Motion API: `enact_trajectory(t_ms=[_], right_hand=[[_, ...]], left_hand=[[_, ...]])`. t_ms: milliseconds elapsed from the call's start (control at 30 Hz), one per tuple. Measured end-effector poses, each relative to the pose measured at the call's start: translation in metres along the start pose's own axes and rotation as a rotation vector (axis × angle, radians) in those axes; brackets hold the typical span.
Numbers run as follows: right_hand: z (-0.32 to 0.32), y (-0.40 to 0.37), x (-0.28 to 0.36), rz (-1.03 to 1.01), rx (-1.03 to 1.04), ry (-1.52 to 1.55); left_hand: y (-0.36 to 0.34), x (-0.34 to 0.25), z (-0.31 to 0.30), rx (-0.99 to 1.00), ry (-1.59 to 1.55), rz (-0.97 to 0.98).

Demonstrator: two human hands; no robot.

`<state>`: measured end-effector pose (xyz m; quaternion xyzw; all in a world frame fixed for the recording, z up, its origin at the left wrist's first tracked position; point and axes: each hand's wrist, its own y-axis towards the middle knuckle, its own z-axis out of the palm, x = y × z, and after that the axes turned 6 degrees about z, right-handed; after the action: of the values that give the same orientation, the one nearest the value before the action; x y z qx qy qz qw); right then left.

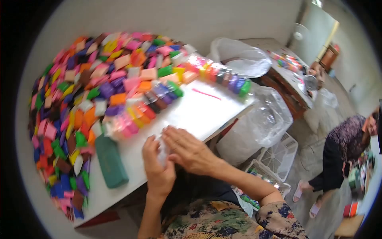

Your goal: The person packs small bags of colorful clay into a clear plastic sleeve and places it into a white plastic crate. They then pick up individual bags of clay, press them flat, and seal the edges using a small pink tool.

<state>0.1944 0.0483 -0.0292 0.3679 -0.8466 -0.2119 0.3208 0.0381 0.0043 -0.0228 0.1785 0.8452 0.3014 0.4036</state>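
Note:
My left hand (pixel 156 165) is cupped round a small whitish, translucent piece (pixel 162 153), fingers pointing up. My right hand (pixel 189 153) presses flat against it from the other side, fingers together. Much of the piece is hidden between my palms, so its kind cannot be made out. Just beyond my hands, a clear pack of coloured blocks (pixel 145 113) in a row lies on the white table (pixel 137 159). A second such pack (pixel 219 75) lies farther right. A thin pink-red strip (pixel 206 94) is on the tabletop. To the left rests a green oblong case (pixel 110 161).
A large heap of small coloured packets (pixel 93 91) covers the table's left and back. Clear plastic bags (pixel 258 123) and white crates (pixel 280 157) stand right of the table. Another person (pixel 344 143) stands at far right; a second table (pixel 288 85) is behind.

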Motion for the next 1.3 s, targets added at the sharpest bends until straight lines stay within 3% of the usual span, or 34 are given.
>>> enact_trajectory(t_ms=[167, 333, 500, 533, 633, 867, 1033, 1300], right_hand=[[0.016, -0.007, 0.006, -0.003, -0.087, -0.112], [0.023, -0.007, 0.009, 0.008, -0.108, -0.118], [0.028, -0.007, 0.009, 0.037, -0.150, -0.081], [0.029, -0.007, 0.010, 0.040, -0.165, -0.069], [0.037, -0.008, 0.009, 0.035, -0.229, -0.075], [0.060, -0.006, 0.003, 0.032, -0.421, -0.149], [0.070, -0.009, 0.001, 0.075, -0.465, -0.163], [0.075, -0.008, 0.001, 0.078, -0.526, -0.181]], left_hand=[[0.012, -0.004, -0.017, 0.055, -0.227, -0.247], [0.044, -0.003, -0.016, 0.086, -0.140, -0.172], [0.034, 0.053, 0.010, 0.099, -0.250, -0.156], [0.033, 0.050, 0.010, 0.061, -0.458, -0.279], [0.034, 0.051, 0.005, 0.110, -0.537, -0.350], [0.033, 0.081, 0.007, 0.179, -0.453, -0.300], [0.034, 0.072, 0.014, 0.133, -0.350, -0.133], [0.034, 0.075, 0.015, 0.140, -0.286, -0.111]])
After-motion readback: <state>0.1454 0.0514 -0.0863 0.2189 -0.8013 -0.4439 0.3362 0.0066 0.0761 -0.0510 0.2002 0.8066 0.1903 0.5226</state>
